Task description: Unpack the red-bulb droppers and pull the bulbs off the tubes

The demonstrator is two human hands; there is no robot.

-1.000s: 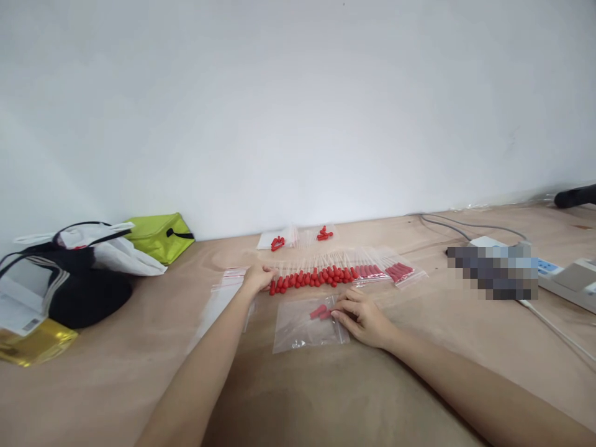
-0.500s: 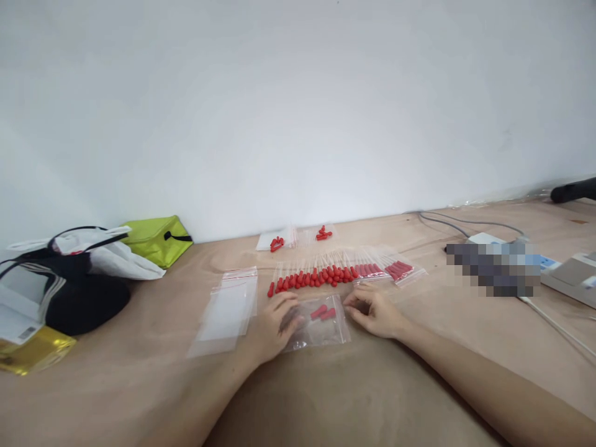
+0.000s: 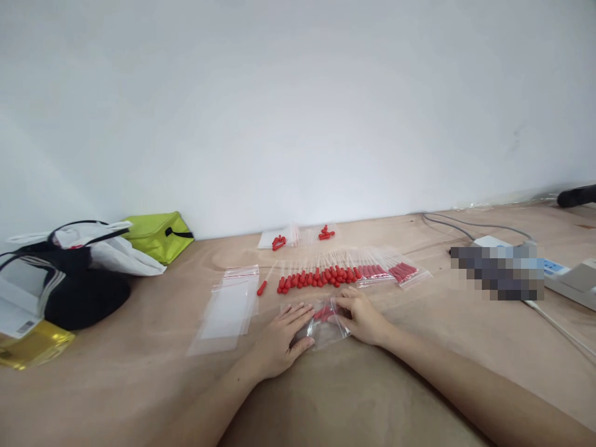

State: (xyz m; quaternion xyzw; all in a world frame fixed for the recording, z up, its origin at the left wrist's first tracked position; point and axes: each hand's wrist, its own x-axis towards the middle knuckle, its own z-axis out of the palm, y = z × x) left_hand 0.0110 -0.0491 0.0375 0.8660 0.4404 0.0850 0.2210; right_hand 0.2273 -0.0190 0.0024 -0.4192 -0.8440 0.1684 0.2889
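A clear zip bag [image 3: 321, 338] lies crosswise in front of me with red-headed pieces [image 3: 322, 312] inside it. My left hand [image 3: 286, 338] rests on the bag's left part, fingers stretched out, thumb apart. At the right end, the fingers of my right hand [image 3: 358, 315] are bent and closed on the bag's edge, partly covering the red pieces. Just beyond my hands runs a row of red-headed sticks [image 3: 321, 276] with pale shafts pointing away. One red-headed stick [image 3: 262, 287] lies slightly apart at the row's left end.
Flat empty zip bags [image 3: 226, 310] are stacked at left. Filled bags [image 3: 403, 271] lie right of the row. Small red pieces [image 3: 279, 242] rest on bags near the wall. A black cap [image 3: 88, 301], a lime-green bag [image 3: 158, 236] and a power strip [image 3: 554, 268] flank the area.
My left hand has slid right over the bag and its fingers have straightened. My right hand has moved left onto the bag's end. The leftmost stick now lies farther from the row.
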